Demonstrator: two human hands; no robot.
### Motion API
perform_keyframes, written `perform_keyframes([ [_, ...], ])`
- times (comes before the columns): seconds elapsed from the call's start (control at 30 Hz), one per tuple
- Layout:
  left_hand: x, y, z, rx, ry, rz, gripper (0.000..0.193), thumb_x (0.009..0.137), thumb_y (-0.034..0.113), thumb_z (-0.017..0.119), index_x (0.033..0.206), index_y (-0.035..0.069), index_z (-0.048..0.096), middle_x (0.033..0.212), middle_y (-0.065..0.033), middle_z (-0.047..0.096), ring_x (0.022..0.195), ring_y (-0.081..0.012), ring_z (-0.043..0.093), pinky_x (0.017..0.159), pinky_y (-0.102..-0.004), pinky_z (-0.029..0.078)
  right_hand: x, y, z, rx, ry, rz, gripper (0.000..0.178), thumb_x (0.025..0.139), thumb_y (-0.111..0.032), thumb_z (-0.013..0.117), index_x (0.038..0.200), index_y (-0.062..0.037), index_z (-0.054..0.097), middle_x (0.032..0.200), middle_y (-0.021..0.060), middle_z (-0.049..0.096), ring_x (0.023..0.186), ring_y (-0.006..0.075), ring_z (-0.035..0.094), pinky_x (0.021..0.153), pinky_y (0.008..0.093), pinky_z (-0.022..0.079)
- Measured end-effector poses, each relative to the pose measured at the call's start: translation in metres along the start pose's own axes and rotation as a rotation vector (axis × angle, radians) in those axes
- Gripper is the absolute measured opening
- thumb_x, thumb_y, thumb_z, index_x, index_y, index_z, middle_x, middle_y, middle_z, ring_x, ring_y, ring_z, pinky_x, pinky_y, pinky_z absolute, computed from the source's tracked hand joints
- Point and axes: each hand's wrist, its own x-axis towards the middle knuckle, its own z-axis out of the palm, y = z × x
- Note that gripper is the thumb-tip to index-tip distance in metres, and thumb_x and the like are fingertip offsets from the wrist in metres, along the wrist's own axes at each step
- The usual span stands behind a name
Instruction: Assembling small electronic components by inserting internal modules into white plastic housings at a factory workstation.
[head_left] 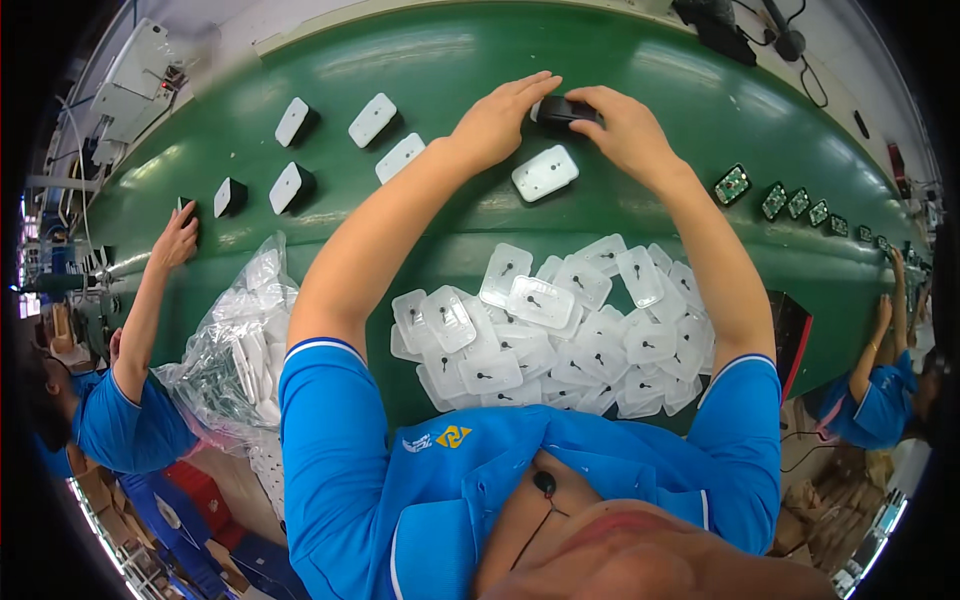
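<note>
Both hands work one small black block [562, 108] at the far side of the green desk [440, 60]: the left hand [500, 120] clasps its near end, the right hand [625, 125] grips the other. A white-capped unit [545, 172] lies just beside them, with several more [372, 120] further left, seemingly finished. The heap of clear covers [560, 330] suggests plenty remains.

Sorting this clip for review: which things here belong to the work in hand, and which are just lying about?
In hand: left hand, right hand, black box, white cover, pile of clear covers.

Lying about: plastic bag, capped boxes, green circuit boards, co-worker's hand.
</note>
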Motion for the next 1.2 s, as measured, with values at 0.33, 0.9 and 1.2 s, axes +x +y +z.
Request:
perform_keyframes([
  [0.33, -0.005, -0.009, 0.004, 0.172, -0.114, 0.029, 0.058, 0.076, -0.008, 0.039, 0.130, 0.011, 0.048, 0.136, 0.0008, 0.046, 0.125, -0.0195, 0.044, 0.097, -0.0314, 0.040, 0.021, 0.006, 0.022, -0.210, -0.098, 0.082, 0.030, 0.080, -0.017, 0.061, 0.108, -0.0069, 0.060, 0.104, 0.0053, 0.063, 0.088, 0.0265, 0.060, 0.077, 0.0343, 0.047],
  [0.9, -0.018, -0.008, 0.010, 0.314, -0.077, -0.015, 0.045, 0.085, 0.010, 0.044, 0.129, 0.013, 0.048, 0.134, 0.0017, 0.049, 0.123, -0.0185, 0.046, 0.098, -0.0344, 0.036, 0.016, 0.015, 0.046, -0.273, 0.084, -0.100, 0.022, 0.082, -0.018, 0.058, 0.103, -0.0117, 0.061, 0.096, 0.0030, 0.063, 0.084, 0.0233, 0.060, 0.074, 0.0325, 0.049],
  [1.2, 0.020, 0.004, 0.011, 0.380, -0.055, -0.023, 0.037, 0.080, 0.009, 0.055, 0.116, 0.006, 0.054, 0.120, -0.0058, 0.057, 0.107, -0.0239, 0.054, 0.089, -0.0345, 0.042, 0.053, 0.043, 0.018, 0.285, -0.150, 0.254, 0.022, 0.084, -0.020, 0.056, 0.098, -0.0068, 0.067, 0.089, 0.0030, 0.068, 0.074, 0.0178, 0.060, 0.070, 0.0282, 0.048],
])
